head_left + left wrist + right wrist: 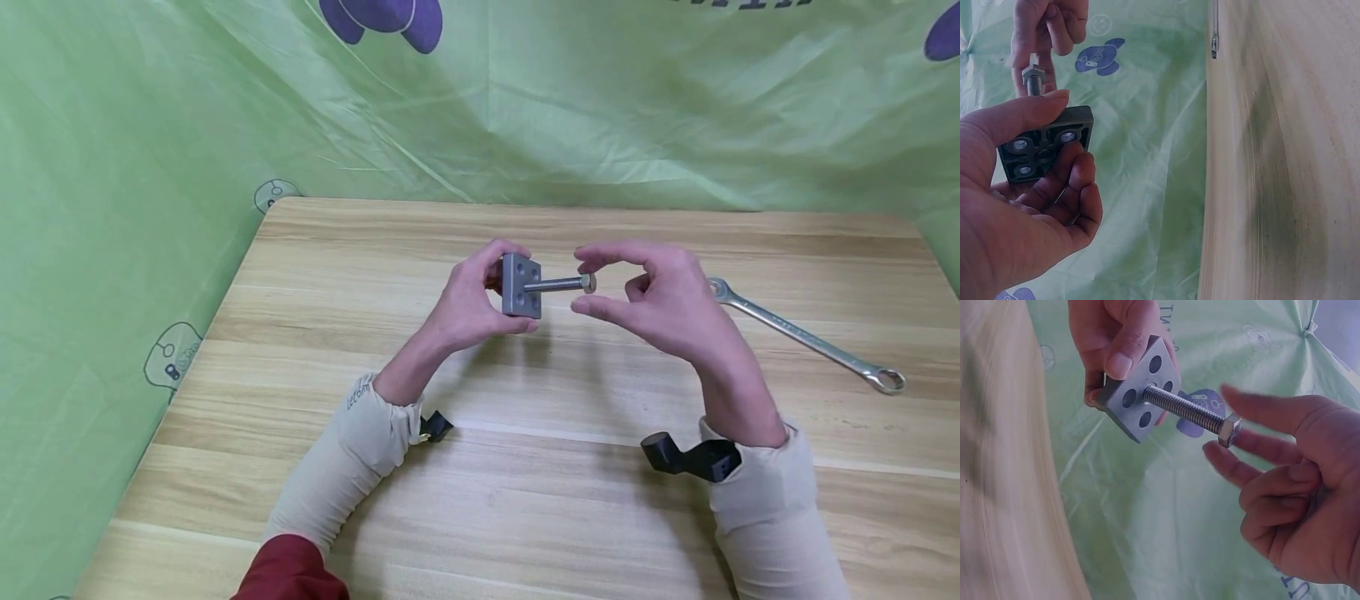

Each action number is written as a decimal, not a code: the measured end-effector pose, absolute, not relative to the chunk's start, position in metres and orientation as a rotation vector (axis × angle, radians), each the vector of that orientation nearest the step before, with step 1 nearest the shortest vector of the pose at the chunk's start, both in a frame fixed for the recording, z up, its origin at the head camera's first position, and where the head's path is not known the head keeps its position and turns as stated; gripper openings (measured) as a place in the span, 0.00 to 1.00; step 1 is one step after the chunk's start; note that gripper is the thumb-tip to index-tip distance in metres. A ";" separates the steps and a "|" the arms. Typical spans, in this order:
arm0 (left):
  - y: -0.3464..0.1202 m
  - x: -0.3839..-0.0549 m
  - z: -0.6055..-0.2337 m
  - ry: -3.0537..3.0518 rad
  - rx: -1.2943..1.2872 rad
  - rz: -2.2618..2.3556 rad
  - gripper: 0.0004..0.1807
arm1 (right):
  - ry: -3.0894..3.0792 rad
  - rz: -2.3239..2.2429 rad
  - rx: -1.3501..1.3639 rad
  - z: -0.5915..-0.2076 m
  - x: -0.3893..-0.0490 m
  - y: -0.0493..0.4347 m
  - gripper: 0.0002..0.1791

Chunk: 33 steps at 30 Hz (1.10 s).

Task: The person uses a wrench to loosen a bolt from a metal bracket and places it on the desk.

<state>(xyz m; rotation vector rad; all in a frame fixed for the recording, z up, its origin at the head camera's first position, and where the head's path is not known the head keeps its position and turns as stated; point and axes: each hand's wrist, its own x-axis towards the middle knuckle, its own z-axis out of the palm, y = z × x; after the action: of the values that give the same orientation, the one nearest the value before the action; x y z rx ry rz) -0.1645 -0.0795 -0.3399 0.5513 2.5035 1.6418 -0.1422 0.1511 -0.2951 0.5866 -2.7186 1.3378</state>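
Observation:
My left hand (468, 304) grips a grey square plate (517, 300) by its edges, thumb on one side and curled fingers on the other. Several round holes surround the plate's middle; its recessed back shows in the left wrist view. From the middle of its face a threaded hex bolt (1191, 414) sticks out, head outward. Around the bolt's hex head (1229, 430) my right hand (660, 292) is spread, thumb and forefinger apart on either side of it. The last fingers of that hand are folded toward the palm. Both hands are raised above the table.
A combination wrench (806, 335) lies on the wooden table (525, 517), to the right of my right hand. Green printed cloth (600, 125) hangs behind the table and along its left side. A black camera mount (690, 458) juts from the right sleeve.

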 end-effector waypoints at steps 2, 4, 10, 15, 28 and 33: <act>-0.080 -0.164 -0.340 2.503 0.545 1.643 0.39 | -2.798 1.323 0.509 -0.294 -0.143 0.152 0.15; -0.080 -0.164 -0.340 2.504 0.544 1.645 0.39 | -2.866 1.299 0.443 -0.293 -0.144 0.152 0.14; -0.080 -0.164 -0.340 2.509 0.542 1.638 0.40 | -2.967 1.297 0.356 -0.294 -0.145 0.151 0.29; -0.080 -0.164 -0.340 2.516 0.550 1.633 0.39 | -2.923 1.323 0.360 -0.293 -0.144 0.150 0.22; -0.079 -0.165 -0.340 2.519 0.567 1.638 0.40 | -2.731 1.383 0.473 -0.293 -0.141 0.152 0.12; -0.078 -0.165 -0.340 2.514 0.572 1.650 0.40 | -2.602 1.345 0.558 -0.298 -0.142 0.150 0.13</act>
<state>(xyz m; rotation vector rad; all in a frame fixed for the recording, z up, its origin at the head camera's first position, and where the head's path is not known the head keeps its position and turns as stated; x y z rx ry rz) -0.1655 -0.0785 -0.3397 0.5716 2.5144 1.6503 -0.1421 0.1502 -0.2976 0.5582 -2.6017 1.3447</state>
